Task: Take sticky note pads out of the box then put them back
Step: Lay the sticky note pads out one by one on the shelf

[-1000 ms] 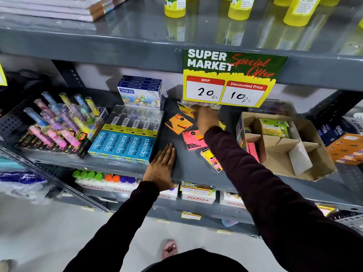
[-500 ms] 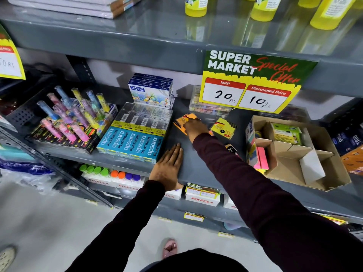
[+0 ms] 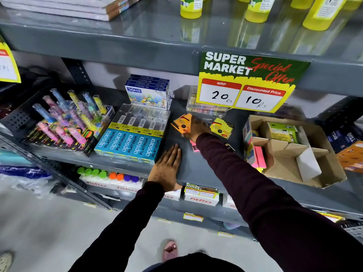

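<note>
An orange sticky note pad (image 3: 182, 123) lies on the grey shelf (image 3: 196, 169), and my right hand (image 3: 195, 129) is closed around its right side. A yellow pad (image 3: 222, 127) rests just right of that hand. A pink pad (image 3: 194, 147) peeks out from under my right sleeve. The open cardboard box (image 3: 314, 173) stands at the right with a green pad (image 3: 282, 132) at its back and pink and yellow pads (image 3: 259, 157) in its left compartment. My left hand (image 3: 167, 169) lies flat on the shelf's front edge, holding nothing.
Blue pencil boxes (image 3: 129, 148) sit left of my left hand, with a crayon box stack (image 3: 149, 93) behind them. A highlighter display (image 3: 64, 122) fills the far left. A price sign (image 3: 245, 81) hangs from the upper shelf. Orange and blue boxes (image 3: 349, 152) crowd the right edge.
My right hand moved from the back of the shelf leftward to the orange pad and closed on it. The left hand stayed put.
</note>
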A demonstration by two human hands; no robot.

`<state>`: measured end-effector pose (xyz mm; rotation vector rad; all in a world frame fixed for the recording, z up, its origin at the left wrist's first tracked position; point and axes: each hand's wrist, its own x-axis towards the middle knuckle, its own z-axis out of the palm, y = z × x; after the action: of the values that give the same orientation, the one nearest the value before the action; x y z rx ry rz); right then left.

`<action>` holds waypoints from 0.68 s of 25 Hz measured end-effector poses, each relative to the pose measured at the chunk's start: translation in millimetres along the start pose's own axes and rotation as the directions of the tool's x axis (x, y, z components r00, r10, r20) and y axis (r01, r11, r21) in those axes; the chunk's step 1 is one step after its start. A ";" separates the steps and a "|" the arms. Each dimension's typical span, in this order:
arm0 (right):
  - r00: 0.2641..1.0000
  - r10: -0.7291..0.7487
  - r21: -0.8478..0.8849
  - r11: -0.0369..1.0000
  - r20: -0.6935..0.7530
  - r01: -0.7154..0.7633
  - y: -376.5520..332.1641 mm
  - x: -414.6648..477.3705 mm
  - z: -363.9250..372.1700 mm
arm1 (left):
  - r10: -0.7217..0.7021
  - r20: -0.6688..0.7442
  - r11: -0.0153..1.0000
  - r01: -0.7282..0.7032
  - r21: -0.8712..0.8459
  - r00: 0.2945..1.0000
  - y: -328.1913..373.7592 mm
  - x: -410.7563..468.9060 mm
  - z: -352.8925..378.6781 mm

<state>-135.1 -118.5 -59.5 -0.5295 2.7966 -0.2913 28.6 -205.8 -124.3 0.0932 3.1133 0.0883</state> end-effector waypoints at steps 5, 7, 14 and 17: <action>0.999 -0.040 -0.024 0.999 -0.027 0.039 -11.4 2.2 2.0 | 0.005 0.018 1.000 -0.005 0.007 1.000 -0.5 -0.4 -1.2; 0.999 -0.024 -0.006 1.000 -0.024 0.024 -11.7 3.6 2.4 | 0.008 0.018 1.000 -0.008 0.015 1.000 -1.0 -0.4 -0.9; 1.000 0.005 -0.053 0.999 0.012 -0.005 -10.8 6.7 -2.6 | 0.009 0.007 1.000 -0.009 0.015 1.000 -1.1 -0.2 -0.6; 0.999 -0.010 -0.064 0.998 0.038 0.012 -7.7 4.2 -7.2 | 0.005 -0.001 1.000 -0.005 0.008 1.000 -0.6 -1.2 -0.1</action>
<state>-138.6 -126.1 -51.8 -0.5596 2.7748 -0.1917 29.7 -206.5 -124.2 0.1006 3.1152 0.0766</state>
